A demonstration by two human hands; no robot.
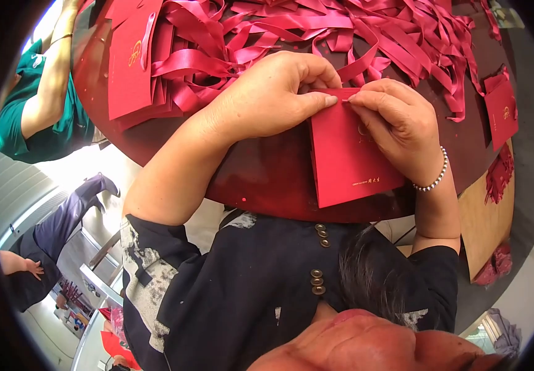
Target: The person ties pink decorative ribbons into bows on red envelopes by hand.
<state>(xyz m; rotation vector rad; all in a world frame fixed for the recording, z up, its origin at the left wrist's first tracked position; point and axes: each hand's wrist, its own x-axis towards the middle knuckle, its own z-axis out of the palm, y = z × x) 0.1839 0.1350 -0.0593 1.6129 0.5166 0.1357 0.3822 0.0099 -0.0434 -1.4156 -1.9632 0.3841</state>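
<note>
A red paper gift bag [347,167] with small gold lettering leans upright at the near edge of the round table, its top edge between my hands. My left hand [279,93] grips that top edge, thumb on the front face and fingers curled behind. At the same edge, the thumb and forefinger of my right hand [397,120] are pinched together against the front. Whatever sits between those fingertips is too small to make out. Loose pink-red ribbons [267,28] lie heaped just beyond my hands.
Several stacked red bags [134,62] stand at the left of the dark red table [260,179]. Another red bag [500,111] is at the right edge. Beyond it a wooden board [486,216] bears red ribbon bundles. A person in a green shirt [44,133] is at the left.
</note>
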